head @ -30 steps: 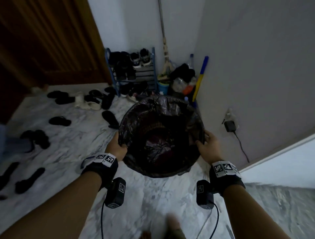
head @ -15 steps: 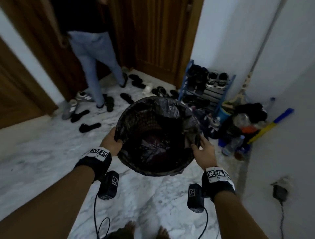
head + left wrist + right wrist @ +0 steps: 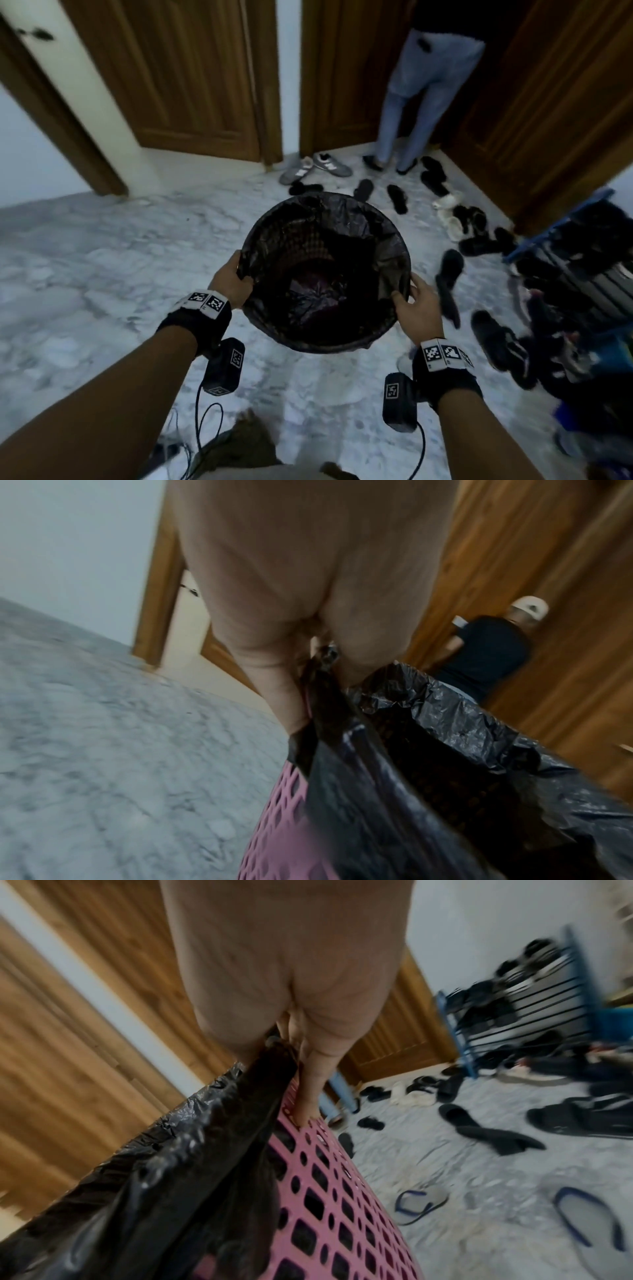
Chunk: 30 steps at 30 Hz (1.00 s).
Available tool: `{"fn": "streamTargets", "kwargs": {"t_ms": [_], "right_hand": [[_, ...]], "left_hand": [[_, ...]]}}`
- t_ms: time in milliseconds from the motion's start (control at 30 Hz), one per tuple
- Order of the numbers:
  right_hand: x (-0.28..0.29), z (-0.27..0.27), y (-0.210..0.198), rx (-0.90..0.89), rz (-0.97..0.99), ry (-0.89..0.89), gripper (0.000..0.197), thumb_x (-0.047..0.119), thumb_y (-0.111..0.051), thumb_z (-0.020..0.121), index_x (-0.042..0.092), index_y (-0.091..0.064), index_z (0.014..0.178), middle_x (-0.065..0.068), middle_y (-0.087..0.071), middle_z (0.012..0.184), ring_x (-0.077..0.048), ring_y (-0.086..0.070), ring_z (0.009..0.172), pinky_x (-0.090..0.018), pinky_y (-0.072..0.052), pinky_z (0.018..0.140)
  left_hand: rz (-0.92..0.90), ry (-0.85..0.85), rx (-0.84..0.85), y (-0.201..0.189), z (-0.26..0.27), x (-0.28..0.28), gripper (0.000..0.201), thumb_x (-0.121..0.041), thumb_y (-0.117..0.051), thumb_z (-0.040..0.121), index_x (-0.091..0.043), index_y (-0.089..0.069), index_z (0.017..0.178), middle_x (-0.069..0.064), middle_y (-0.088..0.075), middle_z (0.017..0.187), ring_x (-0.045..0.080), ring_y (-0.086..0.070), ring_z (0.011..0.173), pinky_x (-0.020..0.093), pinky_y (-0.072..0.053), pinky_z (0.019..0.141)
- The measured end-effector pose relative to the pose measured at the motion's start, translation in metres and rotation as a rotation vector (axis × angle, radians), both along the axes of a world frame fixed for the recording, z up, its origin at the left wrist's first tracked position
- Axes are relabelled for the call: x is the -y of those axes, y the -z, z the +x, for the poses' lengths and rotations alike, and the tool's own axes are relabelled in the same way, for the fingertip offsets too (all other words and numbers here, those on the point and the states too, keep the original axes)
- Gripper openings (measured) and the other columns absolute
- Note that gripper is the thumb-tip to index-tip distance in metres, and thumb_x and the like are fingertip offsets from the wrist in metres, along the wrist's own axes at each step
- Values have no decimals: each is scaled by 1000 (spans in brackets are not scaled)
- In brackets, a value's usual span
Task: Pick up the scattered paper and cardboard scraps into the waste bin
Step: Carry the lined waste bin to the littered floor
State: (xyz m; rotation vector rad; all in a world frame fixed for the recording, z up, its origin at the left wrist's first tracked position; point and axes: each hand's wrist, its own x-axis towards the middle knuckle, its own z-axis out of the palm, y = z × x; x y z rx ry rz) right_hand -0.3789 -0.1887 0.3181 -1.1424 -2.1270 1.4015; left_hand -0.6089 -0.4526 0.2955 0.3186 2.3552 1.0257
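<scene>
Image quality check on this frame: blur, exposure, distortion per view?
Head view: dim, wide-angle bending of the door frames, shoe rack smeared, waste bin interior near black. Left wrist view: left hand fills the frame, soft; floor streaked. Right wrist view: motion blur on doors and slippers; right hand soft; the bin's pink mesh fairly crisp.
</scene>
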Motion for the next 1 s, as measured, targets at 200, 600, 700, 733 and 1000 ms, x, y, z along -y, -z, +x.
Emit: {"fn": "streamTargets", "kwargs": {"t_ms": [200, 600, 700, 733, 1000], "right_hand": [[55, -113, -1, 20, -34, -195, 41, 0, -57, 91, 10, -55, 130, -1, -62, 109, -18, -58, 108, -31, -46, 97], [158, -353, 6, 37, -20, -544, 40, 6, -57, 93, 14, -55, 132, 1, -58, 109, -12, -53, 105, -33, -48, 92], [172, -420, 14, 55, -21, -626, 39, 6, -57, 93, 15, -56, 131, -1, -59, 112, -14, -53, 104, -38, -50, 93], [176, -444, 17, 55, -14, -664, 38, 7, -58, 93, 15, -56, 130, -4, -61, 115, -16, -55, 104, -37, -51, 91], [223, -643, 20, 34, -53, -945, 36, 6, -57, 92, 16, -58, 127, -7, -63, 118, -22, -58, 113, -37, -50, 95]], "left_hand": [[-23, -180, -10, 4, -54, 89, 62, -15, -48, 88, -23, -27, 145, 19, -59, 127, 40, -62, 100, 41, -55, 78], [-46, -552, -27, -5, -173, 230, 62, -13, -48, 89, -20, -26, 147, 19, -56, 131, 36, -60, 108, 36, -52, 86], [-60, -624, -26, -5, -209, 246, 60, -11, -47, 89, -20, -29, 146, 17, -59, 127, 35, -61, 104, 32, -50, 81], [-68, -647, -23, -6, -222, 250, 58, -11, -47, 89, -20, -31, 145, 16, -60, 125, 34, -61, 102, 31, -49, 81], [-99, -872, 12, -19, -334, 285, 61, -13, -47, 92, -20, -23, 147, 17, -55, 131, 35, -58, 108, 34, -47, 81]]}}
